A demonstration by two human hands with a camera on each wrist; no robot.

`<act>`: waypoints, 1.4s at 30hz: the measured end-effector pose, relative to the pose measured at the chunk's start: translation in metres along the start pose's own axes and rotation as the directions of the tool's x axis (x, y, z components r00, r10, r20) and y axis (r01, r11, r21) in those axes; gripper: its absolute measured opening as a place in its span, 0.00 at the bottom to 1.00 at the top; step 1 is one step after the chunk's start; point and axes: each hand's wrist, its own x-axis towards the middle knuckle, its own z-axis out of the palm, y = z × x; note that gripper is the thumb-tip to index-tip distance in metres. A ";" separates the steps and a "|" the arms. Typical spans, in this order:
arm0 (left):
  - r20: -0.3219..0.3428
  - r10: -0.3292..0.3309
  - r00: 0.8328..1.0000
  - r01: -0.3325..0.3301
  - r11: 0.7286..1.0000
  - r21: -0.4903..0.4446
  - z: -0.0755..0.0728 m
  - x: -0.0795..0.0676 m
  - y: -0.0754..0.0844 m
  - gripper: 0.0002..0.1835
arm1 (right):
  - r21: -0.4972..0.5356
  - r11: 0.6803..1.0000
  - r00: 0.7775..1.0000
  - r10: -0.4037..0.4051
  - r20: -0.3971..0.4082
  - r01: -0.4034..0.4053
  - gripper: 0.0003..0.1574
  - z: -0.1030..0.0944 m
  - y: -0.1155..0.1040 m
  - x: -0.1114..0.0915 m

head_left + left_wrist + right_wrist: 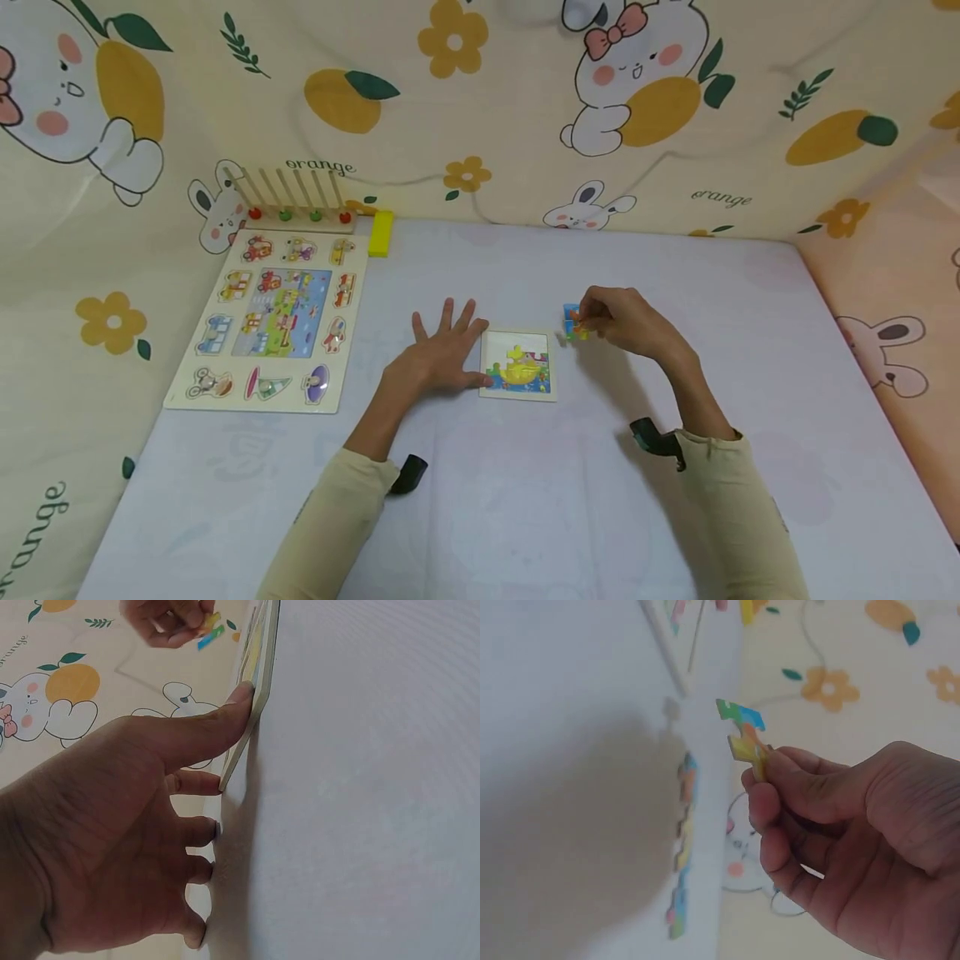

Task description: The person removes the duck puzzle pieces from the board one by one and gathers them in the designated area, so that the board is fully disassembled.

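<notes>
A small square jigsaw puzzle [551, 367] lies on the table, its tray partly filled with a yellow duck picture. My left hand [435, 358] rests beside it with fingers spread on the table, the thumb touching the tray's lower left edge and the index finger its upper left corner. To the right of the tray, my right hand [633, 323] pinches a blue, green and yellow puzzle piece [744, 733] between thumb and fingers, raised over the table. Below that hand, several loose puzzle pieces [684, 840] lie in a row in the right wrist view.
On the left lies a large picture board [176, 392] with vehicles and toys. Behind it stands a wooden peg rack [300, 221] with red and green beads, and a yellow block [381, 233] is next to the rack. A patterned cloth wall [510, 108] borders the table's back.
</notes>
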 end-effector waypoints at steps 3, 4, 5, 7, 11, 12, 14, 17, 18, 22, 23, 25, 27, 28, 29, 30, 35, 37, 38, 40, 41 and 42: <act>0.000 -0.003 1.000 0.003 1.000 -0.003 0.000 -0.001 -0.001 0.52 | -0.016 1.000 1.000 0.010 0.009 -0.010 0.03 0.003 0.008 0.000; -0.001 -0.002 1.000 0.002 1.000 -0.004 0.000 -0.001 -0.001 0.52 | -0.028 1.000 1.000 0.011 0.013 -0.011 0.03 0.005 0.010 0.000; -0.001 -0.002 1.000 0.002 1.000 -0.007 0.000 -0.001 -0.002 0.52 | -0.036 0.999 1.000 0.012 0.017 -0.011 0.03 0.007 0.012 0.001; -0.002 0.000 1.000 0.000 1.000 -0.011 0.000 -0.001 -0.002 0.52 | -0.064 0.998 1.000 0.016 0.017 -0.015 0.03 0.011 0.015 0.001; -0.010 0.003 1.000 -0.003 1.000 -0.017 0.001 0.000 -0.002 0.52 | -0.117 0.992 0.998 0.056 -0.004 -0.056 0.05 0.014 0.016 0.001; -0.012 0.003 1.000 -0.003 1.000 -0.019 0.001 0.000 -0.002 0.52 | -0.129 0.989 0.998 0.070 -0.004 -0.070 0.07 0.014 0.015 0.000; -0.015 0.003 1.000 -0.003 1.000 -0.021 0.001 0.000 -0.001 0.52 | -0.150 0.983 0.995 0.104 0.007 -0.102 0.10 0.014 0.014 -0.002; -0.012 -0.001 1.000 0.001 1.000 -0.020 0.001 -0.001 -0.001 0.52 | -0.173 0.973 0.986 0.162 0.036 -0.153 0.14 0.015 0.011 -0.003; -0.010 -0.003 1.000 0.003 1.000 -0.018 0.000 -0.001 0.000 0.52 | -0.177 0.970 0.983 0.178 0.045 -0.167 0.15 0.015 0.010 -0.003; -0.005 -0.006 1.000 0.006 1.000 -0.016 0.000 -0.001 -0.001 0.52 | -0.185 0.965 0.978 0.199 0.059 -0.186 0.13 0.016 0.008 0.000; -0.006 -0.005 1.000 0.005 1.000 -0.016 0.000 -0.001 -0.001 0.52 | -0.186 0.965 0.978 0.198 0.059 -0.184 0.12 0.016 0.008 0.002; -0.009 -0.004 1.000 0.004 1.000 -0.017 0.001 -0.001 -0.001 0.52 | -0.185 0.966 0.979 0.194 0.062 -0.180 0.11 0.015 0.008 0.003; -0.010 -0.005 1.000 0.005 1.000 -0.019 0.000 -0.001 0.000 0.52 | -0.183 0.966 0.978 0.199 0.060 -0.185 0.11 0.015 0.009 0.005; -0.010 -0.006 1.000 0.006 1.000 -0.019 0.000 -0.001 0.000 0.52 | -0.182 0.965 0.978 0.201 0.059 -0.188 0.11 0.015 0.009 0.005; -0.011 -0.007 1.000 0.007 1.000 -0.020 0.000 -0.002 0.000 0.52 | -0.183 0.964 0.977 0.205 0.059 -0.191 0.11 0.015 0.009 0.006; -0.012 -0.007 1.000 0.007 1.000 -0.021 0.000 -0.002 0.001 0.52 | -0.182 0.964 0.976 0.210 0.059 -0.196 0.11 0.015 0.009 0.007; -0.014 -0.007 1.000 0.007 1.000 -0.017 0.001 0.000 0.000 0.52 | -0.178 0.961 0.973 0.223 0.053 -0.211 0.11 0.014 0.009 0.008; -0.013 -0.009 1.000 0.009 1.000 -0.013 0.002 0.001 0.000 0.52 | -0.179 0.961 0.973 0.223 0.050 -0.211 0.11 0.014 0.009 0.009; -0.013 -0.010 1.000 0.010 1.000 -0.012 0.002 0.001 -0.001 0.52 | -0.180 0.961 0.974 0.222 0.050 -0.210 0.11 0.014 0.009 0.009; -0.012 -0.011 1.000 0.011 1.000 -0.011 0.003 0.001 -0.001 0.52 | -0.182 0.961 0.974 0.222 0.047 -0.210 0.10 0.014 0.009 0.009; -0.010 -0.012 1.000 0.012 1.000 -0.010 0.002 0.001 -0.001 0.52 | -0.184 0.960 0.974 0.222 0.047 -0.210 0.11 0.014 0.009 0.010; -0.010 -0.012 1.000 0.012 1.000 -0.010 0.002 0.001 -0.001 0.52 | -0.184 0.960 0.974 0.222 0.046 -0.210 0.11 0.014 0.009 0.010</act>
